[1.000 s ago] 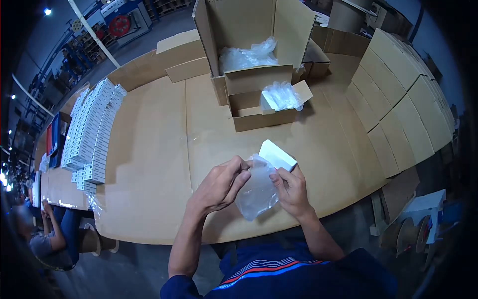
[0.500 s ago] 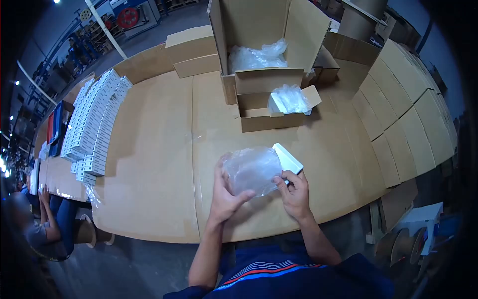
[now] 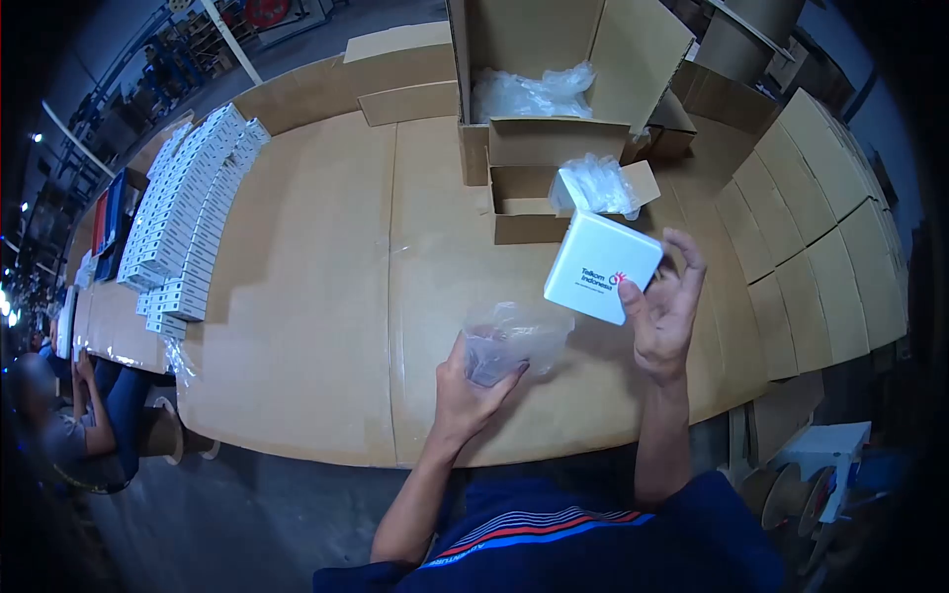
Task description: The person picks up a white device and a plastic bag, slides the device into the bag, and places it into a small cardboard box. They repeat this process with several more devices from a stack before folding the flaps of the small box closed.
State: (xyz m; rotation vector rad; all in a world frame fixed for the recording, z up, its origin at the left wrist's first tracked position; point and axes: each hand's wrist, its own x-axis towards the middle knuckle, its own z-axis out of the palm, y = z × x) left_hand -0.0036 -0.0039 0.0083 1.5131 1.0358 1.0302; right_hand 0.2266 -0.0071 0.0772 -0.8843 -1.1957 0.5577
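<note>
In my right hand (image 3: 670,318) is a flat white square box (image 3: 601,267) printed "Telkom Indonesia". The thumb presses its printed face and the fingers are behind its right edge. My left hand (image 3: 473,398) grips a crumpled clear plastic bag (image 3: 514,341), lower and to the left of the white box. The bag and box are apart. Just beyond the white box stands an open small cardboard box (image 3: 529,230), with a plastic-wrapped white item (image 3: 596,186) sticking out of its right end.
A large open carton (image 3: 633,69) with clear plastic bags (image 3: 534,96) stands at the back. Stacked brown boxes (image 3: 811,247) line the right side. Small white boxes (image 3: 188,217) are piled at the left of the cardboard-covered table (image 3: 316,296). Another person (image 3: 89,405) sits far left.
The white box has come out of the plastic bag, moving up and right in my right hand. My left hand keeps the bag, now crumpled. The view has shifted slightly.
</note>
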